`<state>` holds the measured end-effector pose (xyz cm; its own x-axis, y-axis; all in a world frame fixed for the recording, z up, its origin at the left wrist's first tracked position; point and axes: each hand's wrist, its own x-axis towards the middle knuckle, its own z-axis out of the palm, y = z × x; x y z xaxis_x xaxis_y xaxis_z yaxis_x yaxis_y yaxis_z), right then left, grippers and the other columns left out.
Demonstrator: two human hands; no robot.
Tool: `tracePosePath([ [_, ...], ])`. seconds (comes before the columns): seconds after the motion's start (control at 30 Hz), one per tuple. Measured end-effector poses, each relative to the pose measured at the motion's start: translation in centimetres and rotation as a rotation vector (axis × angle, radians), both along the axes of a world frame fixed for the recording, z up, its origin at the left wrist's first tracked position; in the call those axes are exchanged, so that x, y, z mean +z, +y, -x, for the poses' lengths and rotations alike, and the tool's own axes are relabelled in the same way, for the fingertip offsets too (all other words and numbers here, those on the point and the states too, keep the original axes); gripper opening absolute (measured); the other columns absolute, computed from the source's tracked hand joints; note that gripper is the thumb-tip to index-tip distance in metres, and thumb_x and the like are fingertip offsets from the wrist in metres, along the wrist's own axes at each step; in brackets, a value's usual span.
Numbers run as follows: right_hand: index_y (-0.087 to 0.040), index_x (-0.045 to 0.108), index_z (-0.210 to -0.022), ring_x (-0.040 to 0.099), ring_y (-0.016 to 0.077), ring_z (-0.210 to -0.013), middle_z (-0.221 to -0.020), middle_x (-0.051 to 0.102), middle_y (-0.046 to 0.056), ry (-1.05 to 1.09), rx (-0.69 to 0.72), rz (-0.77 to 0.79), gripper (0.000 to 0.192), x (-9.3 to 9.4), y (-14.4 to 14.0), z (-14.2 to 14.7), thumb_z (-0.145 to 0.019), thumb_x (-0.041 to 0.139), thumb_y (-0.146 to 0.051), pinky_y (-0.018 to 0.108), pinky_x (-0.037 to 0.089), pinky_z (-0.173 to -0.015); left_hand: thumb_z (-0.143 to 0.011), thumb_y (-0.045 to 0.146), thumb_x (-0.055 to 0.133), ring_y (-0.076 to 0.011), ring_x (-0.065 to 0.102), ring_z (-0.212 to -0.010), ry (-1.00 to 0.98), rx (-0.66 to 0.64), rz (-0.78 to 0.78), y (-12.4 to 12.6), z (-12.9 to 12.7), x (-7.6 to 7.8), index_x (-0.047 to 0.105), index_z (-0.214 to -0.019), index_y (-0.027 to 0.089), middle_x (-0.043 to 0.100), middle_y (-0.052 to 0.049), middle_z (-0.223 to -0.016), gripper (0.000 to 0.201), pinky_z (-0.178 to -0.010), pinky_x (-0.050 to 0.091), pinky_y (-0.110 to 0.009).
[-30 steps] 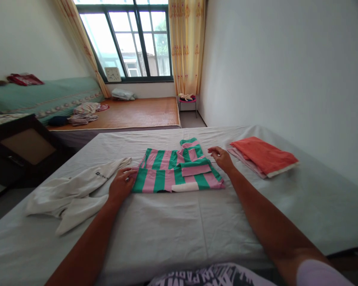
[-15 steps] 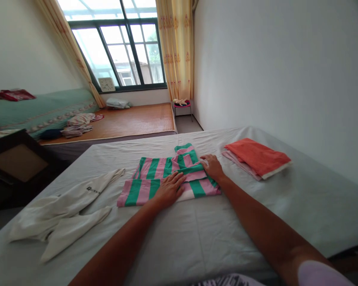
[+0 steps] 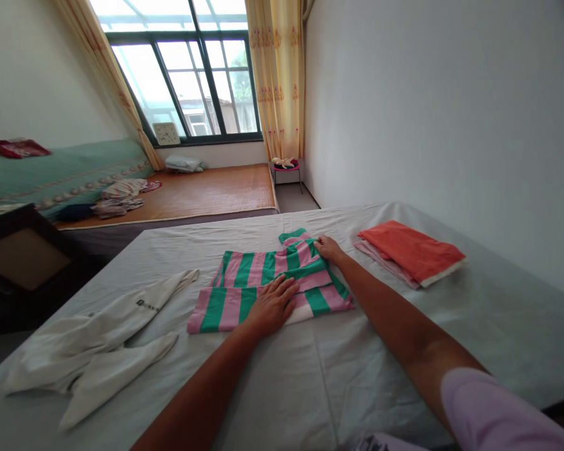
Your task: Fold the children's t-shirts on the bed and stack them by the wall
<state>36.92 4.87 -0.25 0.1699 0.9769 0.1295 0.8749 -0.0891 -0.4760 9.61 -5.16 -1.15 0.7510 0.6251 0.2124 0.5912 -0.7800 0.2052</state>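
Note:
A pink and green striped garment [image 3: 251,269], partly folded, lies on the pale sheet of the bed [image 3: 282,388]. My left hand [image 3: 273,304] rests flat on its near middle part, fingers spread. At the garment's far right side, my right hand [image 3: 329,248] has its fingers closed on the striped cloth, thumb and fingertips pinching the edge. A short striped piece sticks out at the back, beyond the folded layers.
To the left lies a crumpled white garment [image 3: 108,338] with small dark lettering. Folded orange cloth [image 3: 411,250] sits at the right, near the wall [image 3: 442,125]. Behind stands another bed with a brown mat [image 3: 207,191]; a dark cabinet [image 3: 23,263] is at far left.
My right hand has moved slightly away from me along the garment's right side, and its fingers have closed on the cloth. My left hand stays flat on the fabric.

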Motion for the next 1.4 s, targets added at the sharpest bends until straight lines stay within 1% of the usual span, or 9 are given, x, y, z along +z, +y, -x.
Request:
tracePosePath([
  [0.23,-0.018,0.063,-0.099,0.063,0.0243,-0.089,-0.094,0.07,0.011,-0.032,-0.111,-0.007,0.024,0.3,-0.6,-1.8,-0.091,0.047,-0.034,0.03,0.042,-0.073,-0.097,0.037,0.037,-0.0227,0.026,-0.142,0.005,0.014,-0.022,-0.2,-0.1,0.2,0.04,-0.143,0.031,0.04,0.0,-0.15,0.046,-0.114,0.025,-0.045],
  [0.33,-0.015,0.061,-0.106,0.061,0.0247,-0.099,-0.104,0.067,0.014,-0.075,-0.129,-0.155,0.027,1.7,-2.2,-0.7,-0.094,0.042,-0.03,0.032,0.043,-0.083,-0.097,0.037,0.039,-0.0227,0.027,-0.141,-0.004,0.005,-0.016,-0.2,0.0,0.4,0.042,-0.142,0.031,0.04,-0.001,-0.15,0.046,-0.114,0.025,-0.045],
  [0.43,-0.016,0.059,-0.114,0.056,0.0198,-0.109,-0.114,0.065,0.012,-0.116,0.162,-0.352,0.032,2.5,-5.0,2.6,-0.096,0.033,-0.022,0.031,0.04,-0.096,-0.096,0.036,0.04,-0.0216,0.029,-0.141,-0.02,-0.042,-0.001,-0.1,-0.1,0.5,0.043,-0.141,0.029,0.043,-0.001,-0.148,0.045,-0.114,0.026,-0.043],
  [0.5,-0.022,0.059,-0.119,0.055,0.0167,-0.114,-0.119,0.064,0.006,-0.142,0.492,-0.318,0.034,1.9,-7.3,4.9,-0.097,0.032,-0.022,0.03,0.039,-0.099,-0.096,0.035,0.04,-0.021,0.03,-0.14,-0.033,-0.061,0.007,-0.2,-0.2,0.5,0.043,-0.141,0.028,0.045,-0.002,-0.146,0.045,-0.114,0.026,-0.042],
  [0.57,-0.024,0.057,-0.126,0.048,0.0187,-0.124,-0.128,0.061,0.005,-0.202,0.643,-0.251,0.036,0.4,-9.2,6.1,-0.098,0.035,-0.031,0.035,0.035,-0.105,-0.096,0.036,0.041,-0.0211,0.031,-0.139,-0.044,-0.065,0.012,-0.3,-0.1,0.5,0.043,-0.141,0.027,0.045,-0.003,-0.146,0.046,-0.114,0.027,-0.042],
  [0.73,-0.021,0.049,-0.137,0.044,0.0248,-0.127,-0.138,0.053,0.01,-0.217,0.413,-0.16,0.045,-1.9,-10.0,3.3,-0.098,0.035,-0.038,0.045,0.033,-0.104,-0.095,0.03,0.041,-0.0189,0.04,-0.133,-0.047,-0.079,0.09,1.4,3.4,1.4,0.05,-0.135,0.028,0.05,-0.003,-0.142,0.041,-0.112,0.03,-0.037],
  [1.0,-0.024,0.066,-0.114,0.045,0.0313,-0.115,-0.126,0.057,0.012,-0.221,0.211,-0.099,0.049,-0.3,-9.2,0.1,-0.08,0.06,-0.058,0.043,0.039,-0.09,-0.08,0.034,0.057,-0.0259,0.059,-0.105,0.048,0.267,0.175,5.5,13.1,4.3,0.07,-0.111,0.024,0.068,-0.007,-0.109,0.035,-0.092,0.042,-0.034],
  [1.23,-0.024,0.062,-0.118,0.04,0.0316,-0.125,-0.136,0.052,0.008,-0.126,0.165,-0.066,0.047,-0.3,-9.1,-1.8,-0.085,0.053,-0.057,0.046,0.038,-0.095,-0.066,0.039,0.064,-0.0215,0.06,-0.081,0.042,0.322,0.34,5.9,16.1,5.6,0.073,-0.08,0.023,0.069,-0.002,-0.084,0.023,-0.076,0.042,-0.027],
  [1.4,-0.023,0.059,-0.122,0.038,0.0295,-0.129,-0.139,0.05,0.009,-0.084,0.217,-0.104,0.047,-1.2,-8.8,-2.1,-0.086,0.054,-0.053,0.047,0.034,-0.102,-0.067,0.048,0.065,-0.0147,0.051,-0.062,-0.078,0.32,0.501,5.1,16.4,7.3,0.071,-0.079,0.019,0.058,0.002,-0.063,0.032,-0.058,0.038,-0.022],
])
